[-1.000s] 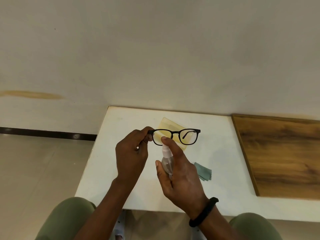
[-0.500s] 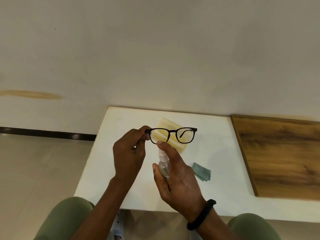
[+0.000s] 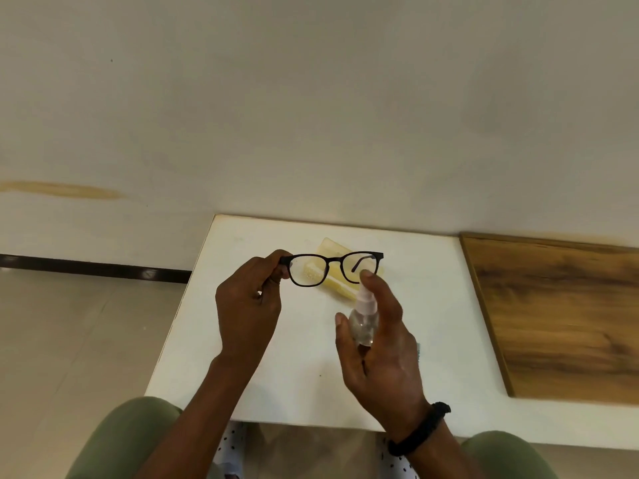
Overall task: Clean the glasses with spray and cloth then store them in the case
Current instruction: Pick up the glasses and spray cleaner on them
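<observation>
My left hand [image 3: 247,305] pinches the left corner of the black-framed glasses [image 3: 333,267] and holds them up above the white table [image 3: 439,305]. Droplets speckle the left lens. My right hand [image 3: 377,344] grips a small clear spray bottle [image 3: 363,324], its index finger resting on the white nozzle just below the right lens. Behind the glasses a pale yellow case [image 3: 340,286] lies on the table. Only a thin edge of the grey-green cloth [image 3: 418,350] peeks out beside my right hand.
A wood-grain board [image 3: 560,316] covers the table's right part. The table stands against a plain wall. Tiled floor lies to the left, and my knees in olive trousers sit under the near table edge.
My right hand has carried the spray bottle rightward, from below the left lens to below the right lens. It now covers most of the cloth. The glasses stay held by my left hand.
</observation>
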Tool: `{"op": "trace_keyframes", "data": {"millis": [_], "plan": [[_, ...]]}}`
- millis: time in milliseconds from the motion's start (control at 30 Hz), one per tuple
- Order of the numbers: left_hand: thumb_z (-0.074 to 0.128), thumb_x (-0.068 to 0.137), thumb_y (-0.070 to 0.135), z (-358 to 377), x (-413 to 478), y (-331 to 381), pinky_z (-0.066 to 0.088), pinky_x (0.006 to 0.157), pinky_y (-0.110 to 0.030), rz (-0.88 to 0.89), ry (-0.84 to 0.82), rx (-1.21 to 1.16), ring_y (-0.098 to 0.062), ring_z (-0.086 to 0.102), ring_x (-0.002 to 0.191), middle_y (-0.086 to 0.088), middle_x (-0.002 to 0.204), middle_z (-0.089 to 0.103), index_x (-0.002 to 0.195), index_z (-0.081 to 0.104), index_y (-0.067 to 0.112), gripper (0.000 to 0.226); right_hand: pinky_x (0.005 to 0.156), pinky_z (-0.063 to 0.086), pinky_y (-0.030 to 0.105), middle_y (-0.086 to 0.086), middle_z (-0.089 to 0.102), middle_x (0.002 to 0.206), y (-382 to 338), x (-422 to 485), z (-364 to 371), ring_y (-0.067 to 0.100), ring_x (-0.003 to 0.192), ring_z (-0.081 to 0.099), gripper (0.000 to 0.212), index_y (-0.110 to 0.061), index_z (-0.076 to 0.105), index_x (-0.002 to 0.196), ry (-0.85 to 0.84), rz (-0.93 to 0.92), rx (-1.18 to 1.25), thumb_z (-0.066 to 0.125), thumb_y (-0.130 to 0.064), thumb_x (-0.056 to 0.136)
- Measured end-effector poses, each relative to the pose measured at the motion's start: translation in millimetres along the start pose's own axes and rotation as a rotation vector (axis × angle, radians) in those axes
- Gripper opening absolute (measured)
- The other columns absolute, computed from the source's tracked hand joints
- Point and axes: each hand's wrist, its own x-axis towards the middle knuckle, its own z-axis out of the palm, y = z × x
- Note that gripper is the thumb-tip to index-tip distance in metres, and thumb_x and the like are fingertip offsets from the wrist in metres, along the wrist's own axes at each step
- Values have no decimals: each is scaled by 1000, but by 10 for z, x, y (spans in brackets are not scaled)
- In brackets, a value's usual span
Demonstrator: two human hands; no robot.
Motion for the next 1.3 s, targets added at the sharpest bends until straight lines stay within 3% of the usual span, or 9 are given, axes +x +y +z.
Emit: {"op": "trace_keyframes", "data": {"millis": [167, 333, 567, 700, 767, 867, 1000, 1100, 1300], "plan": [[64, 89, -5, -8, 12, -40, 41, 57, -24, -55, 22, -16, -9, 53, 70, 3, 78, 67, 107, 75, 12, 27, 56, 51, 19, -12, 60, 111, 114, 22, -84, 1, 58, 54, 60, -43, 22, 140, 6, 38, -6, 57, -34, 92], [61, 91, 5, -15, 6, -43, 48, 64, -35, -63, 24, -51, -15, 57, 72, 0, 82, 70, 107, 74, 12, 22, 63, 38, 3, -1, 67, 105, 128, 13, -58, -11, 58, 48, 55, -43, 21, 139, -40, 40, -40, 50, -42, 93], [61, 91, 5, -34, 9, -24, 48, 66, -29, -47, 15, -33, -15, 60, 75, 0, 85, 71, 109, 74, 12, 24, 63, 37, -2, 5, 69, 101, 129, 5, -20, -15, 60, 47, 53, -42, 23, 137, -39, 22, -49, 51, -42, 93], [58, 90, 1, -55, 24, -19, 52, 69, -33, -18, 6, -8, -17, 65, 78, 0, 87, 72, 108, 74, 11, 25, 63, 54, 19, 0, 63, 127, 185, 24, -51, 0, 69, 60, 66, -39, 17, 147, -18, 46, -51, 56, -38, 93], [60, 89, -4, -56, 25, -9, 53, 74, -27, 26, -23, 17, -10, 67, 83, 2, 89, 73, 108, 74, 11, 27, 62, 56, 22, -5, 63, 123, 228, 37, -88, 5, 70, 62, 70, -34, 21, 148, 11, 96, -40, 62, -33, 92], [64, 89, -3, -41, 8, -6, 46, 71, -13, 106, -51, 105, 0, 61, 80, 5, 90, 72, 111, 74, 13, 29, 63, 49, 14, -12, 62, 97, 280, 96, -143, 5, 71, 58, 47, -26, 47, 128, 108, 107, -101, 70, -21, 87], [59, 93, 10, -7, -48, -25, 55, 60, -35, 253, -93, 214, -19, 70, 78, 2, 94, 74, 115, 73, 15, 26, 54, 41, 19, -8, 54, 74, 314, 143, -188, 11, 59, 47, 18, -15, 58, 89, 196, 78, -180, 74, -16, 83], [63, 92, 10, 26, -90, 18, 52, 52, -35, 347, -128, 325, -23, 68, 69, 2, 92, 74, 115, 73, 17, 27, 55, 35, 12, -16, 47, 77, 322, 163, -210, 7, 61, 40, 21, -21, 54, 90, 159, 34, -212, 73, -18, 84], [67, 91, 10, 42, -113, 73, 48, 48, -33, 425, -125, 366, -23, 63, 61, 1, 91, 74, 116, 72, 18, 27, 47, 44, 30, -10, 54, 76, 402, 151, -191, 13, 57, 49, 10, -22, 61, 88, 18, 47, -326, 70, -23, 83]]}}
